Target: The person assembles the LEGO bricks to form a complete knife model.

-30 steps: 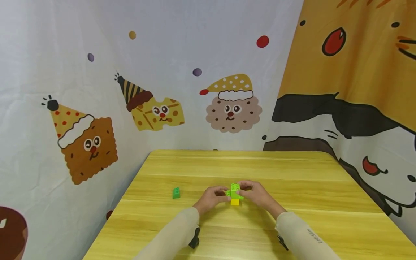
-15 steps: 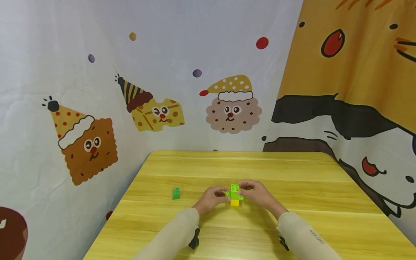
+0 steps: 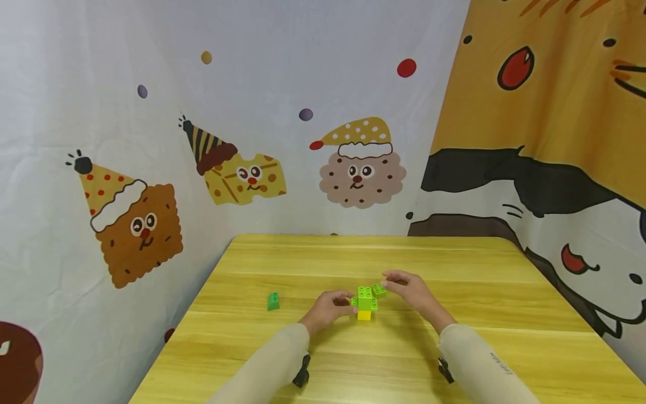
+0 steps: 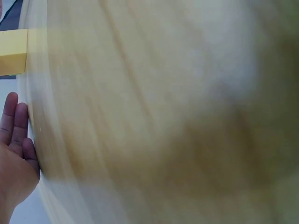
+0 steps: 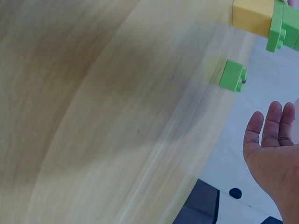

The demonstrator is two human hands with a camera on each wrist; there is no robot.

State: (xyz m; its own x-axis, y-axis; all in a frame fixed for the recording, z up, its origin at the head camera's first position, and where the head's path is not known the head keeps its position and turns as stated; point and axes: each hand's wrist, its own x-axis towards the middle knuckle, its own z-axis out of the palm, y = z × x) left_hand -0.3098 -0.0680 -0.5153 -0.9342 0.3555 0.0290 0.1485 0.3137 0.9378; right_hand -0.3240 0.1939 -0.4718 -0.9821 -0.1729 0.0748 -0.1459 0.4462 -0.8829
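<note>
Watch the narrow yellow base block [image 3: 364, 316] under your toy-brick stack [image 3: 365, 299]: the lime layer above it reaches out past it on both sides, so a sideways push up there could tip the whole stack or work a brick loose, I'd judge. Your left hand [image 3: 328, 310] seems to pinch the stack's left side between thumb and fingertips, which should steady it, though a tug that way could drag it along the wooden table [image 3: 323, 359]. Your right hand [image 3: 415, 294] is to the stack's right, fingers loosely extended and apparently holding nothing; its fingertips are at the lime brick [image 3: 378, 290] lying behind and right of the stack, and whether they touch it you can't tell. A careless brush could knock that brick into the stack. The green sloped brick [image 3: 273, 301] lies well left of the stack, clear of both hands.
</note>
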